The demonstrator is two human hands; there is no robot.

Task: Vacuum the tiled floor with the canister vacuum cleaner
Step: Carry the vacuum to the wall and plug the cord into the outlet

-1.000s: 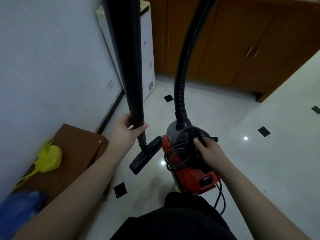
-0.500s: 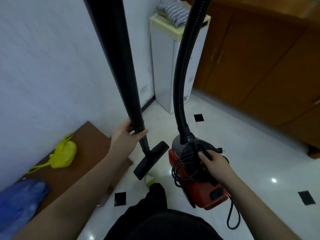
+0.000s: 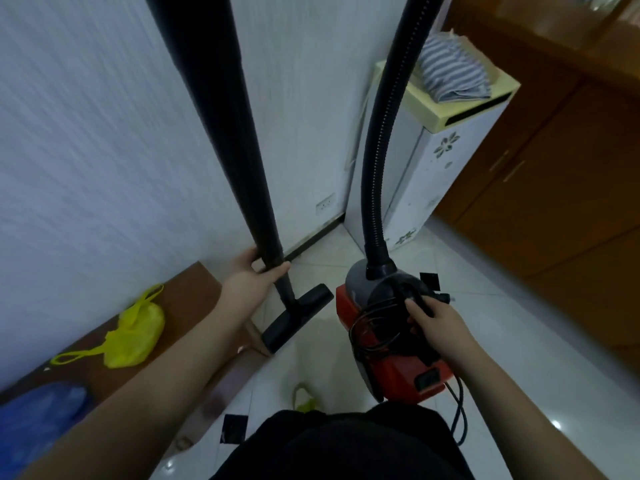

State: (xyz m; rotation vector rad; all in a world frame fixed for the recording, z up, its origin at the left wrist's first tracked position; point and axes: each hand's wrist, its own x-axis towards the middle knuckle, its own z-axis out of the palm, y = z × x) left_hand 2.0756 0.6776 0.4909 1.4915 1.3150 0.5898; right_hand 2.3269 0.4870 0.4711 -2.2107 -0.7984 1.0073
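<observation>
Vacuuming not started, by the look of it: canister vacuum [image 3: 391, 344] is held off the floor, carried, cord [image 3: 374, 327] bundled on top, so likely unplugged. Left hand [image 3: 254, 277] grips the black wand [image 3: 239, 161] near its lower end; floor nozzle [image 3: 298, 317] hangs clear of the tiles. Right hand [image 3: 438, 323] is curled around the canister's top handle. Hose [image 3: 375, 174] runs up out of view. Left to do: set down, plug in, sweep. Floor [image 3: 519, 341] is glossy pale tile with small black insets. Wall socket [image 3: 325, 203] sits low on the wall beside a white cabinet [image 3: 433, 174]; low brown counter [image 3: 194, 299] with a yellow bag [image 3: 133, 336] at left, wooden cupboards [image 3: 554, 168] right.
</observation>
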